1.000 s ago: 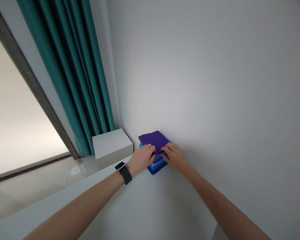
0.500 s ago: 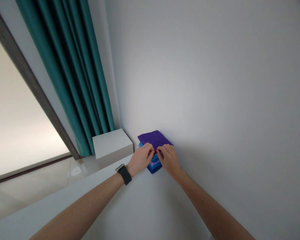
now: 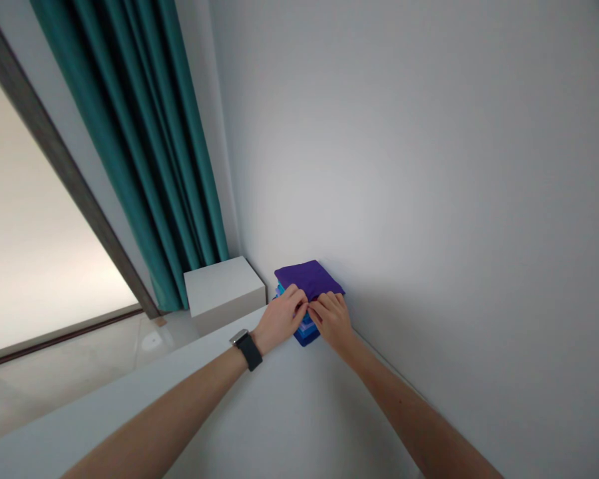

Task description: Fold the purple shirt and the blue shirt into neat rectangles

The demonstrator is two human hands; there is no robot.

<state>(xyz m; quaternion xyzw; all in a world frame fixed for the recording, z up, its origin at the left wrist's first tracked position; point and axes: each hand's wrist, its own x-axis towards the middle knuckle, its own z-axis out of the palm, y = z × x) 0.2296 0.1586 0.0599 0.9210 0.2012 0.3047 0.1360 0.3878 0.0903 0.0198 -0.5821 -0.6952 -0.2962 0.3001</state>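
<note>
A stack of folded cloth-like pieces in blue and light purple (image 3: 307,330) rests on the white surface against the wall, with a dark purple piece (image 3: 307,276) on top. My left hand (image 3: 281,313), with a dark-banded watch on its wrist, pinches at the stack's near edge. Beside it my right hand (image 3: 332,318) also pinches there, its fingertips touching or nearly touching those of the left. What lies between the fingertips is too small and covered to make out.
The white surface (image 3: 259,412) runs under both forearms. Beyond its far left edge stands a white box-shaped piece of furniture (image 3: 224,286). A teal curtain (image 3: 150,153) hangs at the left, and the pale wall (image 3: 404,166) rises behind and to the right.
My right hand has shifted slightly left and its fingertips have come up to my left hand's. The pink bit seen between the fingers before is now hidden. The stack has barely moved.
</note>
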